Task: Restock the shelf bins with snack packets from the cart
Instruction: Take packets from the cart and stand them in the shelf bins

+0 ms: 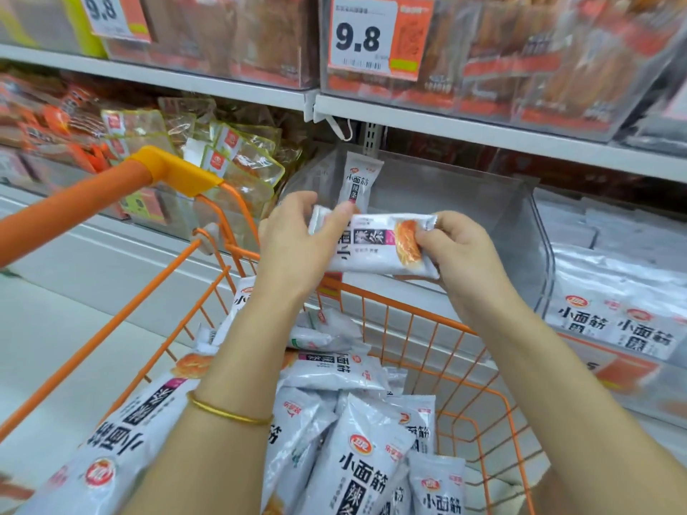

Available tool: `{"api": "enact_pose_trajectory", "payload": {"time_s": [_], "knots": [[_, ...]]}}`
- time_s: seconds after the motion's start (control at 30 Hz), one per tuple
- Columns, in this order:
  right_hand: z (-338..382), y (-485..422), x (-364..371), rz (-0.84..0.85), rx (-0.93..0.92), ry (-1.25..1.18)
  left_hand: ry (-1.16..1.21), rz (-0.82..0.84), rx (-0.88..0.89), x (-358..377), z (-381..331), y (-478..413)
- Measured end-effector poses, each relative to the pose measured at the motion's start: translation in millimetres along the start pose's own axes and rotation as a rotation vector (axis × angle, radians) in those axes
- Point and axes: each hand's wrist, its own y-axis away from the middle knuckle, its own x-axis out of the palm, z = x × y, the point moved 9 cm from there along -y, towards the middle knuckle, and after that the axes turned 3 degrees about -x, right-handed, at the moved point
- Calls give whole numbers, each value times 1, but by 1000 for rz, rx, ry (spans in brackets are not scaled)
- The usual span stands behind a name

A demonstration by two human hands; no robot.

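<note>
Silvery-white foil snack packet (375, 243), long and flat with crimped ends, bold black characters and a picture of orange strips, held level between two bare hands above an orange cart.

Head view, looking forward and down. The left hand (293, 250) grips the packet's left end, thumb laid across the top and fingers curled beneath. The right hand (457, 250) pinches the right end, fingers folded round the crimped seal. A thin gold bangle (226, 414) circles the left forearm.

The packet hangs just in front of a clear hard-plastic shelf bin (446, 187). One matching packet (358, 180) stands upright at the bin's back left. The rest of what shows of the bin looks bare. Below the hands, the orange wire cart (409, 310) holds a loose heap of the same packets (357, 470), smooth, slightly puffed and lying at all angles. To the right, a neighbouring bin (613, 321) is already packed with them. To the left, glossy yellow-edged pouches (238, 158) are piled in another bin. Above, a shelf carries reddish packs and a price label (366, 35) reading 9.8, all blurred.

Judged risks: the foil looks slick, so a grip at the thin sealed ends could slip and drop the packet back into the cart or into the gap between the cart and the shelf. Pushed in flat, it may topple the lone upright packet, or catch on the bin's raised front wall and crumple.
</note>
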Motion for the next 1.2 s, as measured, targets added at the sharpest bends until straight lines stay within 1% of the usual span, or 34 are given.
{"api": "enact_pose_trajectory", "payload": {"time_s": [0.07,0.13,0.23,0.3,0.33,0.37,0.43,0.47,0.5,0.6,0.63,0.67,0.7,0.73,0.8,0.87,0.9,0.97,1.03,1.1,1.13,1.2], "knots": [[-4,-2,0,10,5,-29,132,35,-58,1,3,0],[-9,-2,4,56,38,-75,242,75,-116,4,8,-2],[-15,-1,7,119,107,-105,333,-7,-185,0,16,-3],[-23,-2,8,154,172,-105,351,-71,-202,-2,21,-3],[-27,-2,8,154,194,-83,334,-99,-187,-3,19,-2],[-27,-4,5,133,180,-2,305,-119,-161,-3,16,-1],[-11,-12,-4,98,37,229,270,-138,-103,-3,9,-1],[2,-15,-2,137,-44,299,273,-145,-80,-3,7,-1],[14,-16,4,221,-89,333,279,-154,-62,-4,5,-1],[31,-21,29,553,-95,409,278,-165,-34,-5,2,-2],[32,-27,33,599,-89,439,288,-161,-32,-3,2,-2],[28,-38,32,581,-75,447,291,-157,-35,0,3,-2],[24,-52,28,518,-52,432,262,-162,-32,2,4,-1],[16,-68,23,436,-20,397,172,-180,1,2,4,-1],[-8,-96,14,266,92,296,-158,-196,161,8,-4,1],[-38,-116,15,96,233,129,-508,-80,297,32,-6,4],[-52,-124,20,19,286,41,-635,10,296,45,0,5],[-73,-140,38,-54,333,-74,-808,147,246,63,17,7],[-86,-158,53,-67,324,-73,-901,221,238,73,27,10],[-94,-174,66,-71,291,-4,-898,239,236,75,31,11],[-98,-180,71,-80,278,30,-887,227,240,75,32,11],[-109,-193,75,-129,256,134,-864,152,266,73,30,10]]}}
